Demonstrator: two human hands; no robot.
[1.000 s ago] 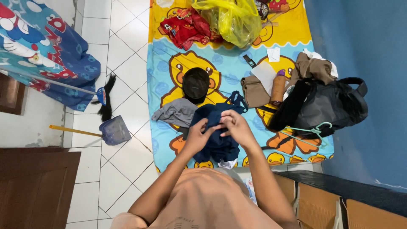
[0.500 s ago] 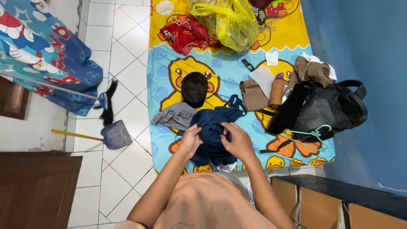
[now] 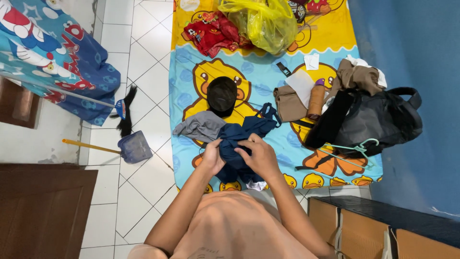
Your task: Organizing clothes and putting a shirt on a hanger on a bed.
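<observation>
On the tiled floor at far left lie a broom (image 3: 125, 117) and a blue dustpan (image 3: 134, 147). Over the duck-print mattress (image 3: 191, 72), the left hand (image 3: 212, 157) and right hand (image 3: 259, 156) each pinch bunched folds of a navy garment (image 3: 239, 144), beside a grey cloth (image 3: 200, 126) and black cap (image 3: 222, 95). Farther right sits a black bag (image 3: 378, 122).

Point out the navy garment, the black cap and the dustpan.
navy garment (image 3: 249, 132): head view, on the bunched cloth just above the hands.
black cap (image 3: 222, 95): head view, middle of its crown.
dustpan (image 3: 135, 147): head view, on the blue scoop, not the yellow handle.
</observation>
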